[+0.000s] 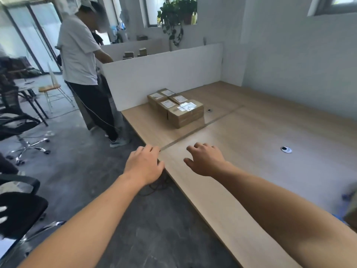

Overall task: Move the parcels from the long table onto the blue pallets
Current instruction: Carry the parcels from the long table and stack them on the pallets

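A worker reaches both bare arms toward a cluster of parcels (pixel 177 108) on the long tabletop (pixel 260 132). The left grip (pixel 144 167) hovers at the table's near edge and the right grip (pixel 204 161) over the wood itself. Both have their fingers loosely spread and hold nothing.

The parcels sit well apart from the hands, straight ahead and roughly between the lines of the two arms, so neither hand is clearly nearer. They are small brown cardboard boxes, taped and square-cornered, each with a white label on top. They are packed touching one another. The row runs diagonally from the larger, glossy-labelled box nearest the worker back toward the white partition (pixel 164 74).

The tabletop is pale wood-grain laminate, smooth, with a seam across it and a round cable grommet (pixel 286 149). A second person (pixel 81 55) stands at the next bay.

No blue pallet can be made out from here. By the look of it, the lift has yet to begin.
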